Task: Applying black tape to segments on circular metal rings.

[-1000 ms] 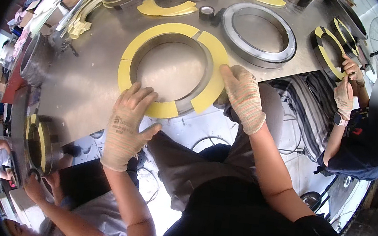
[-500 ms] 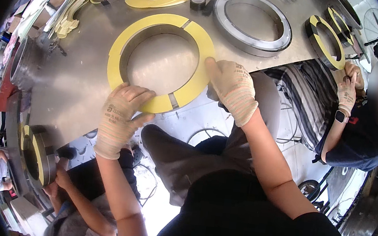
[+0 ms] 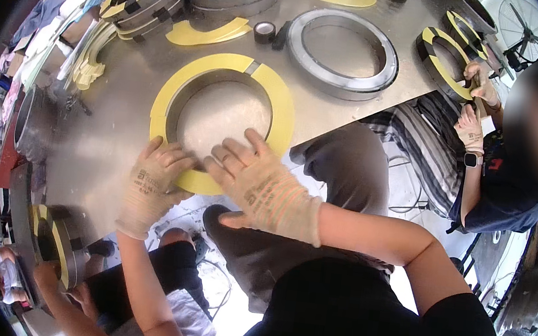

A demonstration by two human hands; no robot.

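At left of centre, on brushed-metal worktop [image 3: 116, 107]: thick grey metal ring [image 3: 212, 80] faced with flat yellow arc segments [image 3: 281, 103], joint gap visible at top. Judged step: steadying ring and pressing facing flat; next move calling for even pressure, segments kept aligned. Left hand [image 3: 154, 185], beige-gloved: fingers bent on lower-left rim, thumb apart; whether gripping, cannot tell. Right hand [image 3: 266, 191], gloved alike: spread wide over lower rim, hiding part of facing. Toward top: loose yellow arc pieces [image 3: 208, 32], black tape roll [image 3: 264, 38], whitish-topped metal ring [image 3: 345, 84]; all clear of work.
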